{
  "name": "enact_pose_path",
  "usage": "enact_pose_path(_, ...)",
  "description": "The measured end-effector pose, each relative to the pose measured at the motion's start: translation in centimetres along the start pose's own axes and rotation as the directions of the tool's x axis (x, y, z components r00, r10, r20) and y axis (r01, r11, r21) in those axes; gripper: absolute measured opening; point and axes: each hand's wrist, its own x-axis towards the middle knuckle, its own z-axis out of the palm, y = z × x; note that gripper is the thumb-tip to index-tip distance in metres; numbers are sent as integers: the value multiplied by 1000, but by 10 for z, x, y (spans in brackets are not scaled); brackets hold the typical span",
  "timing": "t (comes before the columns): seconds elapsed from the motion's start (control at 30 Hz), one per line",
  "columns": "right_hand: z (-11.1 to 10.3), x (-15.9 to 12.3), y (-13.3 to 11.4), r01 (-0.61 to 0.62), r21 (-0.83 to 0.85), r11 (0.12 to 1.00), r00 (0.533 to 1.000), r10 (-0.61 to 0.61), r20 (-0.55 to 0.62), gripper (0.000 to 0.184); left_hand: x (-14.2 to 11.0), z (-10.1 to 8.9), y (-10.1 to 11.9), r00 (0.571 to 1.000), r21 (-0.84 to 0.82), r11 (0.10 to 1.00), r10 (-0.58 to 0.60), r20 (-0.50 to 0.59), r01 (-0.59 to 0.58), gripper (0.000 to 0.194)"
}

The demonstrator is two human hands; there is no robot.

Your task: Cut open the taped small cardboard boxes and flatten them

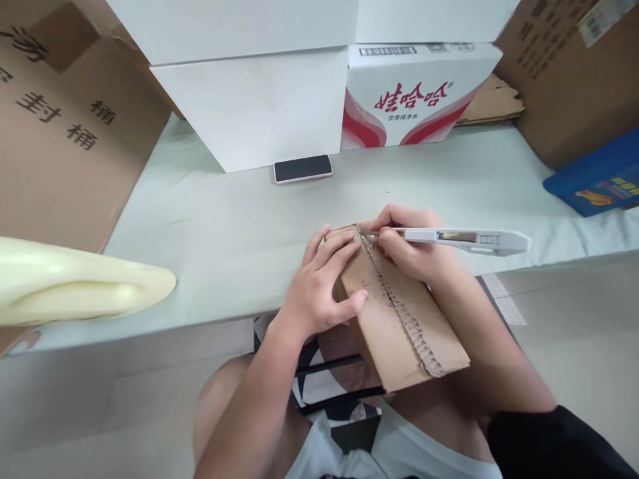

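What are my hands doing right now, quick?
Left hand: fingers spread, pressed on the cardboard box.
Right hand: closed around the white box cutter, its tip at the box's far end.

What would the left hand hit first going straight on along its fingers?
Left hand would likely meet the blade end of the utility knife first, then the right hand; depth unclear.

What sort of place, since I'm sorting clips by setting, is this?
Probably a room at home or a small storeroom, judging by the white boxes, the cloth-covered table and the tiled floor.
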Motion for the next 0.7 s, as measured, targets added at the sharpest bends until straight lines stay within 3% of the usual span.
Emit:
enact_pose_path(0.23, 0, 3, -3, 17, -81, 997, 999, -13, 43, 16, -2, -3, 0, 1000, -6, 1000, -13, -10, 13, 63)
enact_pose_path(0.7, -1, -1, 2, 115, -50, 992, 991, -112, 70, 16, -3, 0, -2, 1000, 1, 1000, -6, -26, 6, 70)
